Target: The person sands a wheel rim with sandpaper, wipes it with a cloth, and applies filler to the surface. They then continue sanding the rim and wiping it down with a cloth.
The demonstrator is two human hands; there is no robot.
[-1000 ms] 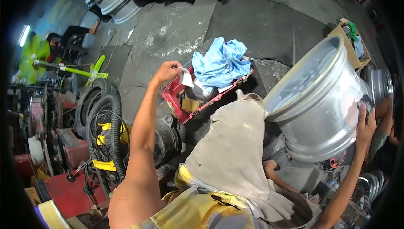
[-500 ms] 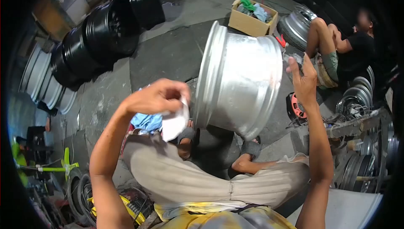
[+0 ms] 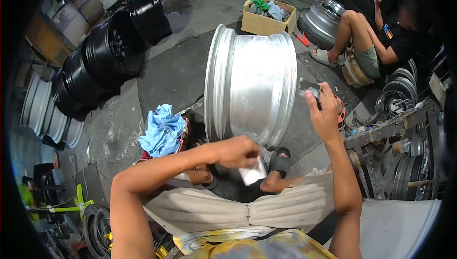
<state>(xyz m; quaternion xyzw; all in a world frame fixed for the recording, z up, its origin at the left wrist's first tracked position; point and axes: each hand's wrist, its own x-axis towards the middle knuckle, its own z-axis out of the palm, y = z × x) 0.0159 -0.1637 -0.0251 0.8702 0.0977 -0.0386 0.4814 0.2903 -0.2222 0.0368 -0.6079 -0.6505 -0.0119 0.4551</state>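
Note:
A large silver wheel rim stands on the floor in front of my knees. My left hand is closed on a white sheet, which hangs below the fingers near the rim's lower edge. To the right of the rim my right hand is raised, thumb and fingers apart, apparently holding nothing and not touching the rim. A blue cloth lies on a red container to the left of the rim.
Black rims line the left side. Behind the rim is a cardboard box with cloths. A seated person is at the right, beside a tire with a rim. A metal rack stands at lower right.
My left hand has moved right with the white sheet, across the front of my lap. The view has shifted, and the blue cloth now shows fully. The seated person's arm is now raised.

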